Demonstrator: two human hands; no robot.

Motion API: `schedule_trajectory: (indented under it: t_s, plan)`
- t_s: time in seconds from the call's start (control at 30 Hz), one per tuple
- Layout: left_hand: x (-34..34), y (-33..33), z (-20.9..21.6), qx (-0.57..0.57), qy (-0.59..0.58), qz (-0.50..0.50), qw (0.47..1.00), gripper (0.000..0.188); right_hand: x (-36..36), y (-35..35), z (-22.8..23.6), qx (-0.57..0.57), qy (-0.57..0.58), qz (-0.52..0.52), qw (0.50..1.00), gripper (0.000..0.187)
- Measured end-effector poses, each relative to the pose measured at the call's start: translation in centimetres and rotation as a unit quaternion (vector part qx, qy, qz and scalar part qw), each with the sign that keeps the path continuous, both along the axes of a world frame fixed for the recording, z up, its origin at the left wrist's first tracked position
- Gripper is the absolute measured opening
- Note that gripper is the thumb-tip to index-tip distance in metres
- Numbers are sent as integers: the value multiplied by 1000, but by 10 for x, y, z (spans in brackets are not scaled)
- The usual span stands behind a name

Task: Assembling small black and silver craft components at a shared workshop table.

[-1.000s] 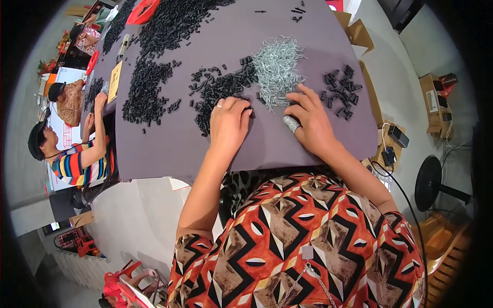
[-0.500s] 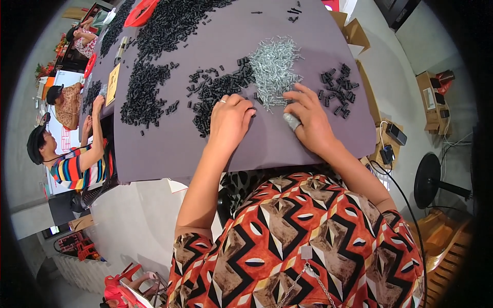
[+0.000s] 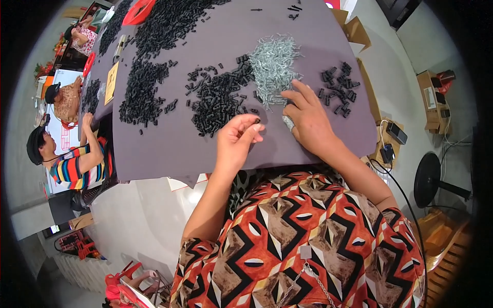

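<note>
My left hand [image 3: 236,143] is raised a little over the near table edge, thumb and forefinger pinched on a small black plastic piece [image 3: 257,121], mostly covered by the fingertips. Beyond it spreads a heap of short black tubular pieces [image 3: 218,100]. At the lower right of a pile of clear, screw-like pieces [image 3: 275,64] rests my right hand [image 3: 309,120], fingers apart and bent downward, with nothing visible in them. Its thumb carries a pale, shiny wrap. Right of that hand lies a smaller group of longer black pieces [image 3: 340,88].
More black heaps [image 3: 146,92] cover the table's left and far side, near a red basin [image 3: 138,13] and a yellow card [image 3: 111,83]. A co-worker in a striped shirt [image 3: 82,167] sits at the left. Cardboard boxes [image 3: 354,33] and a cabled black device [image 3: 396,134] stand along the right.
My left hand has drawn back toward me from the black heap and turned, its pinched fingertips now showing. My right hand has shifted only slightly beside the clear pile.
</note>
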State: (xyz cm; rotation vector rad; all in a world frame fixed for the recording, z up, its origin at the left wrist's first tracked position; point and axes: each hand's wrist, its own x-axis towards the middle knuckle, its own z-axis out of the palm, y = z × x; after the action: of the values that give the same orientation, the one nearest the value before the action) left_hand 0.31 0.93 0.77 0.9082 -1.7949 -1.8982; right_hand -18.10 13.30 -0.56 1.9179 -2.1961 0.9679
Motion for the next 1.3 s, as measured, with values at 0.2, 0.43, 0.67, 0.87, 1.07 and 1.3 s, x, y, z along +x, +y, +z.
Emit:
schedule_trajectory:
  t_s: [0.2, 0.43, 0.67, 0.87, 1.07, 1.3]
  plan:
    - [5, 14, -15, 7, 17, 2, 1000, 19, 8, 8, 21, -36, -79, 53, 995, 28]
    - [-2, 28, -14, -11, 28, -36, 999, 16, 17, 12, 25, 55, -380, 98, 918, 17]
    - [6, 33, -17, -35, 15, -37, 999, 15, 18, 15, 26, 116, -428, 70, 894, 13]
    - [6, 34, -20, -58, 7, -41, 997, 14, 17, 14, 23, 116, -440, 95, 886, 11]
    - [9, 32, -17, -111, -10, -80, 991, 14, 11, 13, 8, 155, -538, 118, 820, 13]
    - [18, 24, -4, 72, 53, -156, 984, 14, 0, 6, 7, 223, -665, 209, 682, 23]
